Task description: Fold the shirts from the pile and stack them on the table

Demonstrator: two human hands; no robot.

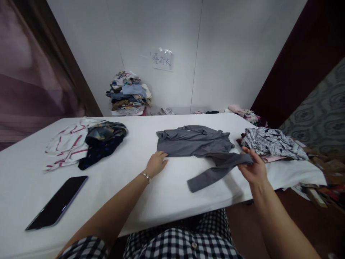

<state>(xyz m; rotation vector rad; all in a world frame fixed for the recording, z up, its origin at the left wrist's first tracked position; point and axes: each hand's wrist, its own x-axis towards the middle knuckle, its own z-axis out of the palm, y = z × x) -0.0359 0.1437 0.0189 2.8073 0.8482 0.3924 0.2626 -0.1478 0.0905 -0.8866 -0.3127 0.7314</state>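
A grey long-sleeved shirt (185,144) lies across the white table, its body partly folded over and one sleeve trailing toward the near edge. My right hand (253,168) is closed on the shirt's right near part, lifting it slightly off the table. At the shirt's lower left corner, my left hand (157,163) rests on the tabletop with its fingertips touching the cloth edge. Its fingers lie fairly flat, and a bracelet (146,176) circles that wrist.
Left on the white table (107,201) are a red-and-white garment (67,144), dark clothes (104,145) and a tablet-like black device (58,203). A black-and-white patterned garment (272,142) lies at right. Behind the table rises a clothes pile (132,93); a paper sign (162,60) hangs above.
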